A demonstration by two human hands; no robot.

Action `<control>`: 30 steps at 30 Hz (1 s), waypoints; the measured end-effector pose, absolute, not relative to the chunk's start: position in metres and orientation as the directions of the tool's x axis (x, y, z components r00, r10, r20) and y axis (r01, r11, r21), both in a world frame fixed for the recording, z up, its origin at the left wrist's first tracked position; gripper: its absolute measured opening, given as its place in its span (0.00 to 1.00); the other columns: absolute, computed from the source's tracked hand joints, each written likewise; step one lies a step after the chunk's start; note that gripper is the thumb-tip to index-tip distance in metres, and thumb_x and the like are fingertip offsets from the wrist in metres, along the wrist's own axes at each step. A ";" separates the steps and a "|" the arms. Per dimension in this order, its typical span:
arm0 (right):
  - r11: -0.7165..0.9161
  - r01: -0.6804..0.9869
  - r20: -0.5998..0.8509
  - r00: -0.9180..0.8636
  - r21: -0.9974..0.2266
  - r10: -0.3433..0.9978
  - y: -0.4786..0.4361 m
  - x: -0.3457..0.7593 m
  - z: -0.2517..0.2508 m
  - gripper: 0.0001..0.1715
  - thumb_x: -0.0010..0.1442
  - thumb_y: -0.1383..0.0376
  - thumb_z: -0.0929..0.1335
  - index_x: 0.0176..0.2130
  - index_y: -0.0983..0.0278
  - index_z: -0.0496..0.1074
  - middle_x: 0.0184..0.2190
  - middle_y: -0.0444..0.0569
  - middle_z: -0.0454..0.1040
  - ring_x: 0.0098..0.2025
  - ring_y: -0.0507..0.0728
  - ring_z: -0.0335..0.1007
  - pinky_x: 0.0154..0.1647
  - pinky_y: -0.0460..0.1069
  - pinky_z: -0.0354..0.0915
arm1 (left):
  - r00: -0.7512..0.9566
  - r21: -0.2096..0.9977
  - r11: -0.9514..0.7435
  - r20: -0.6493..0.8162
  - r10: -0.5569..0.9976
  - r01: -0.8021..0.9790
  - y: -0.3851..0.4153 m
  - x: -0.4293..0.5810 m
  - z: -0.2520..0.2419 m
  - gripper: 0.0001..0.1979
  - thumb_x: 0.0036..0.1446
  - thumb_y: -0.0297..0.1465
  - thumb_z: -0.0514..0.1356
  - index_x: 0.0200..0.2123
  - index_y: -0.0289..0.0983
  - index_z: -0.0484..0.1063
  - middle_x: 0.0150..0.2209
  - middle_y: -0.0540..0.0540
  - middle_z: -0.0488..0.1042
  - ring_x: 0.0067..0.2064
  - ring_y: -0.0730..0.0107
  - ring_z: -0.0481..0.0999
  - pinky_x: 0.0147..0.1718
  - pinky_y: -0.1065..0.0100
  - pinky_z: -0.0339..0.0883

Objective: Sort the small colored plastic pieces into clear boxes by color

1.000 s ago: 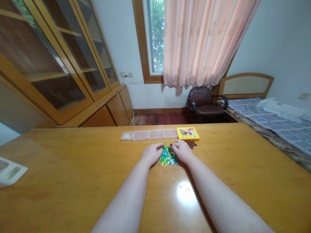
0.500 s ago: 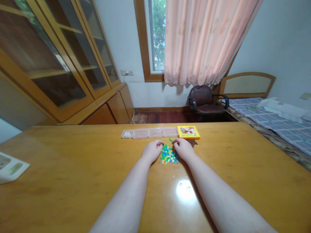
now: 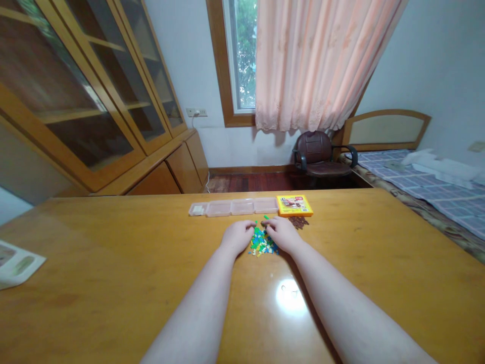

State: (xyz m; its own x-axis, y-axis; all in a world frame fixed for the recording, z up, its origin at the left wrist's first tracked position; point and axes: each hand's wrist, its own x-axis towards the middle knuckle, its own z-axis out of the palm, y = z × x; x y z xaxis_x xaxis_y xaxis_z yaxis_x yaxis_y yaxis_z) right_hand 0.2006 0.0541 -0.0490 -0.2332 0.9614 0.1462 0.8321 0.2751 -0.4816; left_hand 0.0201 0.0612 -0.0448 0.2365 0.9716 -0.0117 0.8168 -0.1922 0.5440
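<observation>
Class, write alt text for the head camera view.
Two bare hands, left hand and right hand, rest on a pile of small coloured pieces on a wooden table. Beyond lie a clear compartment tray and a yellow box.

Arms: both bare to above the elbow, no sleeves showing
Left hand point(image 3: 237, 236): no rings or watch
Right hand point(image 3: 282, 233): dark-painted nails, wrist bare

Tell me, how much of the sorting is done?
Barely started, it seems. The clear tray by the yellow box looks nearly bare; one end holds something pale. A few green bits lie apart. The left hand and right hand flank the colourful pile, fingertips meeting over it. Nearly all pieces remain, plus the brown pile.
</observation>
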 end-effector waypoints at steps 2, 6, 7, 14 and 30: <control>0.209 0.858 0.139 -0.162 -0.469 0.977 0.056 0.202 -0.051 0.21 0.58 0.64 0.61 0.48 0.60 0.73 0.42 0.51 0.75 0.44 0.58 0.69 0.47 0.50 0.60 | 0.249 0.540 -0.200 -0.018 0.968 0.818 0.061 0.021 -0.046 0.18 0.55 0.32 0.52 0.47 0.45 0.73 0.49 0.50 0.75 0.51 0.64 0.72 0.50 0.66 0.62; 0.255 0.800 0.182 -0.184 -0.544 0.966 0.057 0.202 -0.053 0.21 0.57 0.68 0.61 0.48 0.62 0.73 0.42 0.50 0.75 0.44 0.56 0.68 0.47 0.48 0.59 | 0.183 0.586 -0.152 0.007 0.983 0.796 0.063 0.020 -0.047 0.18 0.56 0.30 0.51 0.49 0.43 0.72 0.49 0.49 0.75 0.50 0.65 0.72 0.50 0.67 0.63; 0.301 0.776 0.201 -0.226 -0.554 0.953 0.057 0.201 -0.053 0.20 0.57 0.69 0.61 0.46 0.61 0.74 0.41 0.49 0.75 0.44 0.55 0.67 0.47 0.48 0.59 | 0.155 0.593 -0.133 0.015 0.988 0.794 0.063 0.020 -0.047 0.18 0.56 0.30 0.51 0.49 0.42 0.72 0.48 0.48 0.75 0.50 0.64 0.72 0.49 0.67 0.63; 0.477 0.762 0.229 -0.419 -0.438 0.879 0.050 0.198 -0.048 0.16 0.57 0.67 0.64 0.42 0.55 0.76 0.36 0.47 0.68 0.41 0.56 0.59 0.46 0.51 0.54 | 0.163 0.538 -0.137 0.000 0.987 0.832 0.064 0.022 -0.049 0.21 0.57 0.30 0.50 0.53 0.41 0.69 0.52 0.46 0.72 0.53 0.63 0.70 0.52 0.64 0.61; 0.254 0.874 0.209 -0.180 -0.415 0.961 0.054 0.199 -0.050 0.16 0.60 0.64 0.61 0.42 0.60 0.76 0.37 0.51 0.71 0.44 0.58 0.61 0.46 0.51 0.53 | 0.266 0.480 -0.226 -0.016 0.964 0.848 0.060 0.023 -0.043 0.20 0.58 0.31 0.50 0.52 0.47 0.70 0.52 0.50 0.72 0.53 0.61 0.70 0.52 0.63 0.61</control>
